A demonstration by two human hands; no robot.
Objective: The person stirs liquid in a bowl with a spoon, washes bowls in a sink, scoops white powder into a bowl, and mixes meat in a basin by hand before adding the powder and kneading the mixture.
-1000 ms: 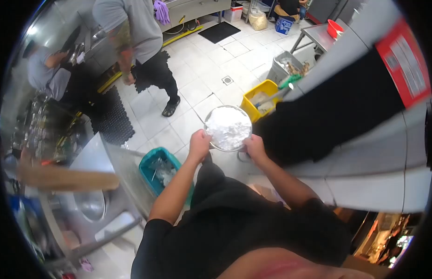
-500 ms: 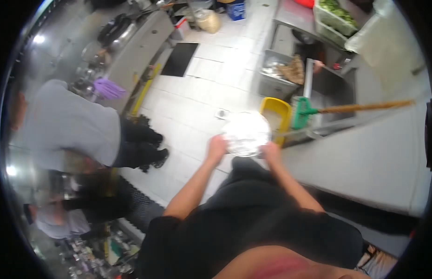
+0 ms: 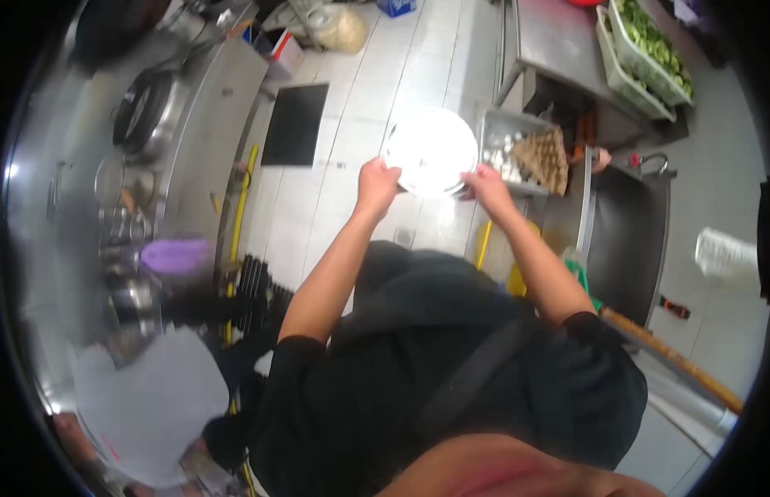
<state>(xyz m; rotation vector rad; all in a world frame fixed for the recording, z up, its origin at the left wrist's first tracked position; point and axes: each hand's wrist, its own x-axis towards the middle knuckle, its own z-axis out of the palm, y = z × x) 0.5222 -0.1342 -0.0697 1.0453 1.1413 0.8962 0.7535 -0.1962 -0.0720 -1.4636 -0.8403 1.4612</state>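
We see the round bowl (image 3: 432,149), lacking a long axis, just ahead, left fingers (image 3: 390,173) and right fingers (image 3: 473,178) gripping its near rim

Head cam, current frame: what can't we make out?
All in the head view:
- Contents of the bowl: washed out by glare.
- Undersides of the left hand and right hand: turned from the camera.
- Yellow container: partly behind the right forearm.
- Purple item: blurred, glove or cloth unclear.
- Blue box: cut by top edge.
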